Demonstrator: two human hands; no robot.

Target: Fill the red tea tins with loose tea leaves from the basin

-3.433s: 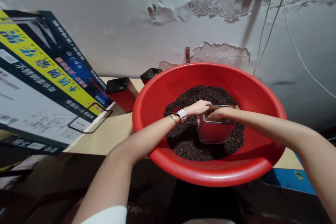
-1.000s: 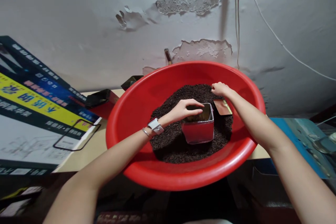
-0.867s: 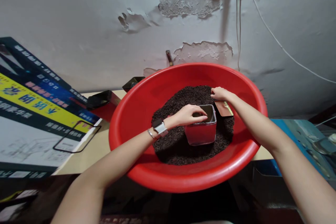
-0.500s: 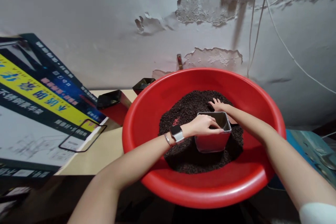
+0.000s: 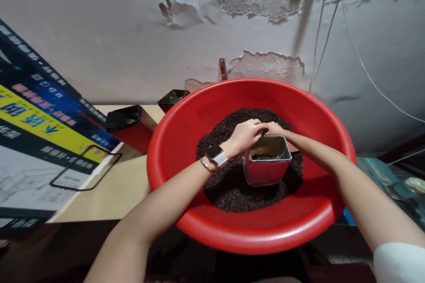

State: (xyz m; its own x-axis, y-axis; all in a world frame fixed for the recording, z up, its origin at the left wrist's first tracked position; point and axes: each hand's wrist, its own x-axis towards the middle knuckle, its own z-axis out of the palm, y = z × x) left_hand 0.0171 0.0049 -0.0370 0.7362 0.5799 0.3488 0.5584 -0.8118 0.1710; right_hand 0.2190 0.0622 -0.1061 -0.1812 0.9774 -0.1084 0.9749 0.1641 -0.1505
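Observation:
A wide red basin holds a heap of dark, crumbly soil. On the soil stands a square pot with shiny sides that look red; a little soil lies inside it. My left hand, with a watch on the wrist, has its fingers bent down at the pot's back left rim. Against its fingertips, my right hand is curled behind the pot. A small dark clump of soil shows between the fingers of both hands. The right fingertips are partly hidden.
Two similar dark pots stand left of the basin on a pale tabletop. A printed carton with a black wire handle is at far left. Behind rises a peeling wall with hanging cables.
My left hand has moved from the pot's front rim up to its back left corner, meeting my right hand. The right fingers, spread on the soil before, are now curled. The view shifted slightly.

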